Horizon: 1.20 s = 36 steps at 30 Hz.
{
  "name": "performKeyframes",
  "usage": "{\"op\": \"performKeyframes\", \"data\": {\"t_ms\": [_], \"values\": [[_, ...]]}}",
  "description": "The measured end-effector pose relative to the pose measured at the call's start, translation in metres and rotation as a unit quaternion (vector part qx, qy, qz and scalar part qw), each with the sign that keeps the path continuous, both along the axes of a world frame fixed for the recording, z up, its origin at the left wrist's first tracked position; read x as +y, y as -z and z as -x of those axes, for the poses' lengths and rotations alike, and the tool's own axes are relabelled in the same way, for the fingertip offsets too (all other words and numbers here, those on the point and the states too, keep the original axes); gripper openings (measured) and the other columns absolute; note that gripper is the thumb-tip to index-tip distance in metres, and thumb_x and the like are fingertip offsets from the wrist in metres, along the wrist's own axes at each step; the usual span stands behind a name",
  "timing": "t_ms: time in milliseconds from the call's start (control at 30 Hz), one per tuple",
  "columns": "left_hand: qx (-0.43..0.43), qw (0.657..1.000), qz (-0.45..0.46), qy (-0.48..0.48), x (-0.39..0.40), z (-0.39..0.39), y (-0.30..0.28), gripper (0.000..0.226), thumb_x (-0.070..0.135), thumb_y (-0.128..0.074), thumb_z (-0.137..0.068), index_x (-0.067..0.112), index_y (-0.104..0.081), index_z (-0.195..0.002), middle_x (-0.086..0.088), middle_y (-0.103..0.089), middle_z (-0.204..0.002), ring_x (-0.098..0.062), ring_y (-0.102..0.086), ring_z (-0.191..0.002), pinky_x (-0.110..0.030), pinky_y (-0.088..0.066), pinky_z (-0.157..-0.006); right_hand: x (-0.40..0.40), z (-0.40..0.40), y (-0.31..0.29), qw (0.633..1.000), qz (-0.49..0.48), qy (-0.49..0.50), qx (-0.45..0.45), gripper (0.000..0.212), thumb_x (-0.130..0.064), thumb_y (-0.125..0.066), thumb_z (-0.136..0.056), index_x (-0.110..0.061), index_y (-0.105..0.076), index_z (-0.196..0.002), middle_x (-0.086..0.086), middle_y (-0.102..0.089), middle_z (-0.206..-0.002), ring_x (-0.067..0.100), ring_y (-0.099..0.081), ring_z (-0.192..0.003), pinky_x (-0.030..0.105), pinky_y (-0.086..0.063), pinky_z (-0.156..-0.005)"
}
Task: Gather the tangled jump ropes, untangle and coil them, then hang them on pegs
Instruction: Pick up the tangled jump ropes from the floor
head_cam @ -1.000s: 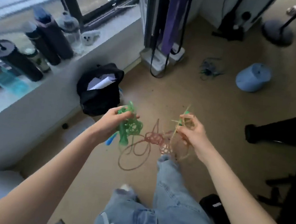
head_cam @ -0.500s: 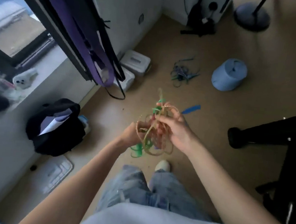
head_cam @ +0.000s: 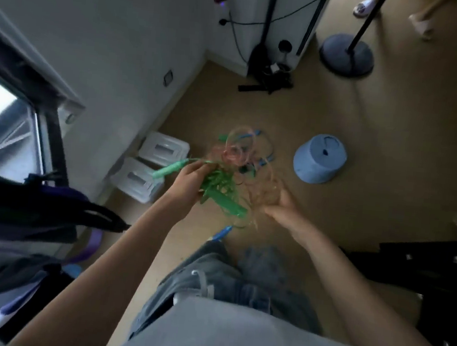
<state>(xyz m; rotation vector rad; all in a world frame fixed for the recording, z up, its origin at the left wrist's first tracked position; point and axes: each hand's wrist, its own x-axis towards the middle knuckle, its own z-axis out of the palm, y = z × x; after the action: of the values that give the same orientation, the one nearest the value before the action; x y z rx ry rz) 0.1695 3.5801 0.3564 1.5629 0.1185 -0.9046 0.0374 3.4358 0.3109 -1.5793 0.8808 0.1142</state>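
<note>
A tangle of jump ropes hangs between my hands above the floor. My left hand (head_cam: 188, 181) grips the green rope (head_cam: 220, 186), whose green handles stick out to the left (head_cam: 170, 168) and lower right (head_cam: 231, 205). My right hand (head_cam: 282, 208) holds the pinkish-tan rope loops (head_cam: 262, 190), palm turned up. More pink loops (head_cam: 235, 151) rise above the bunch. A blue handle (head_cam: 220, 234) dangles below. Another blue rope (head_cam: 262, 156) lies on the floor behind the bunch, partly hidden by it.
An upturned blue bucket (head_cam: 319, 162) sits on the floor to the right. Two white plastic boxes (head_cam: 150, 165) stand by the wall. A round stand base (head_cam: 346, 54) is at the far right, dark bags (head_cam: 23, 209) hang on the left, and black furniture (head_cam: 435, 276) is on the right.
The camera swung right and I moved forward. My hands, close together half a second ago, have spread apart, with the green rope in the left and the pink loops in the right.
</note>
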Motion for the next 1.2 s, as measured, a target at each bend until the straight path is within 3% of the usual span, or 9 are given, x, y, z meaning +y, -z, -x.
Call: {"op": "performKeyframes", "data": {"t_ms": [67,167,400,567,800,900,967,1133,1200], "values": [[-0.015,0.999,0.011,0.033,-0.038,-0.024,-0.009,0.020,0.017,-0.048,-0.093,0.019,-0.060,-0.076,0.011,-0.062,-0.050,-0.001,-0.056,-0.047,-0.015,-0.039,-0.043,-0.027,-0.027,-0.003,0.998,-0.020,-0.048,-0.025,0.086,0.008,-0.063,-0.075,-0.030,-0.025,-0.142,-0.005,-0.055,-0.110,0.004,-0.056,-0.082,0.005,-0.043,-0.053],[-0.063,0.995,-0.020,0.073,-0.088,-0.059,-0.006,0.017,0.019,-0.049,-0.093,0.017,-0.064,-0.084,0.009,-0.065,-0.063,-0.005,-0.058,-0.059,-0.020,-0.044,-0.055,-0.074,-0.064,-0.004,0.994,-0.060,-0.086,-0.016,0.072,0.010,-0.059,-0.077,-0.030,-0.037,-0.133,-0.001,-0.060,-0.095,0.001,-0.059,-0.058,0.017,-0.043,-0.043],[-0.081,0.983,-0.145,-0.078,-0.191,-0.114,0.038,0.013,0.017,-0.044,-0.095,0.015,-0.056,-0.102,-0.001,-0.054,-0.075,-0.010,-0.052,-0.062,-0.011,-0.042,-0.036,-0.215,-0.140,0.014,0.996,-0.038,-0.069,0.037,0.039,-0.007,-0.066,-0.081,-0.028,-0.049,-0.110,-0.004,-0.059,-0.076,0.011,-0.053,-0.054,0.021,-0.041,-0.045],[-0.002,0.974,-0.125,-0.190,-0.241,-0.127,0.044,0.005,0.016,-0.049,-0.094,0.016,-0.054,-0.095,0.000,-0.056,-0.081,-0.011,-0.058,-0.069,-0.022,-0.054,-0.047,-0.281,-0.199,0.012,0.977,-0.025,-0.207,0.048,0.056,-0.001,-0.063,-0.083,-0.018,-0.043,-0.132,-0.003,-0.057,-0.089,0.003,-0.050,-0.066,0.010,-0.038,-0.046],[0.001,0.974,-0.125,-0.188,-0.277,-0.174,0.048,0.012,0.013,-0.054,-0.091,0.013,-0.058,-0.103,-0.006,-0.059,-0.101,-0.020,-0.060,-0.090,-0.033,-0.052,-0.073,-0.320,-0.267,0.018,0.971,-0.035,-0.228,0.068,0.057,-0.006,-0.063,-0.085,-0.032,-0.041,-0.131,-0.001,-0.054,-0.117,0.009,-0.057,-0.083,0.029,-0.053,-0.072],[-0.008,0.975,-0.141,-0.169,-0.297,-0.194,0.046,0.013,0.011,-0.054,-0.090,0.015,-0.061,-0.101,-0.005,-0.059,-0.101,-0.020,-0.058,-0.092,-0.036,-0.052,-0.078,-0.336,-0.290,0.015,0.972,-0.049,-0.218,0.077,0.061,-0.002,-0.061,-0.085,-0.030,-0.038,-0.134,0.000,-0.052,-0.116,0.008,-0.057,-0.074,0.022,-0.052,-0.060],[-0.026,0.975,-0.162,-0.152,-0.306,-0.205,0.046,0.019,0.004,-0.051,-0.089,0.015,-0.064,-0.099,-0.006,-0.060,-0.098,-0.022,-0.060,-0.091,-0.038,-0.053,-0.082,-0.344,-0.303,0.018,0.966,-0.031,-0.240,0.093,0.064,0.001,-0.055,-0.086,-0.030,-0.034,-0.138,0.003,-0.053,-0.121,0.020,-0.061,-0.090,0.028,-0.050,-0.065],[-0.111,0.968,-0.182,-0.131,-0.316,-0.234,0.059,0.030,-0.005,-0.052,-0.084,0.013,-0.068,-0.101,-0.001,-0.059,-0.093,-0.010,-0.056,-0.074,-0.015,-0.048,-0.066,-0.365,-0.354,0.031,0.947,0.048,-0.303,0.094,0.069,0.009,-0.045,-0.085,-0.029,-0.032,-0.141,0.005,-0.048,-0.134,0.019,-0.052,-0.101,0.024,-0.044,-0.067],[-0.098,0.964,-0.184,-0.165,-0.322,-0.244,0.073,0.030,-0.004,-0.053,-0.084,0.019,-0.066,-0.098,-0.001,-0.061,-0.091,-0.014,-0.058,-0.079,-0.023,-0.049,-0.073,-0.376,-0.382,0.044,0.934,0.070,-0.339,0.091,0.077,0.010,-0.043,-0.085,-0.035,-0.020,-0.144,0.003,-0.040,-0.142,0.017,-0.049,-0.101,0.022,-0.046,-0.070]]}}
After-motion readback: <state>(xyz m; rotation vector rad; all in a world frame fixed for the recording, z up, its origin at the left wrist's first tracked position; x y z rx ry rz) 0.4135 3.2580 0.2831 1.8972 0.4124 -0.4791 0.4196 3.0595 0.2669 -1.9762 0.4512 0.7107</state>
